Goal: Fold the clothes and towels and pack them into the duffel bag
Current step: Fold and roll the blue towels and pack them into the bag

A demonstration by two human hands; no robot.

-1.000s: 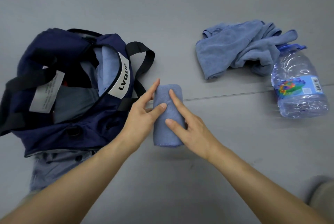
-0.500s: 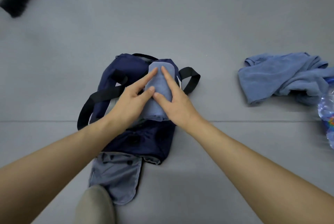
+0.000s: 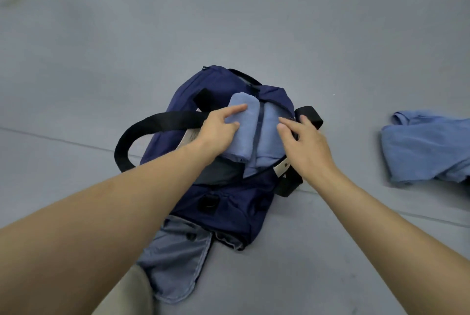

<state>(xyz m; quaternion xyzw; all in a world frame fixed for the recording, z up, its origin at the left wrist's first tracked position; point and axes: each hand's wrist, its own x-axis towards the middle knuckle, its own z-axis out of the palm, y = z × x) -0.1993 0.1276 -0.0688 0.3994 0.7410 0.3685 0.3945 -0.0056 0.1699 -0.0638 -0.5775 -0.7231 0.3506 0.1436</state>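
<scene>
1. A person's left hand (image 3: 216, 131) lies on a rolled blue towel (image 3: 243, 136) at the mouth of a navy duffel bag (image 3: 241, 203). The forefinger and thumb are stretched flat along the roll, pressing on it rather than curling round it.
2. The roll lies lengthwise, near to far, in the left half of the open zip. Its far end pokes above the rim, and a second blue towel (image 3: 269, 134) sits packed just to its right.
3. The right hand (image 3: 305, 147) hovers at the bag's right rim with fingers spread and loosely straight, holding nothing. Whether the fingertips touch the packed towel or only the rim is hard to tell from this angle.
4. A black strap (image 3: 142, 129) loops out to the left of the bag, and another black strap (image 3: 309, 114) shows just beyond the right hand.
5. A white label (image 3: 281, 168) is fixed at the near right edge of the opening.
6. A grey-blue garment (image 3: 175, 256) lies flat on the grey floor (image 3: 254, 22), its far part tucked under the bag's near end.
7. Well apart on the right, a crumpled heap of blue cloth (image 3: 427, 147) lies unfolded on the floor.
</scene>
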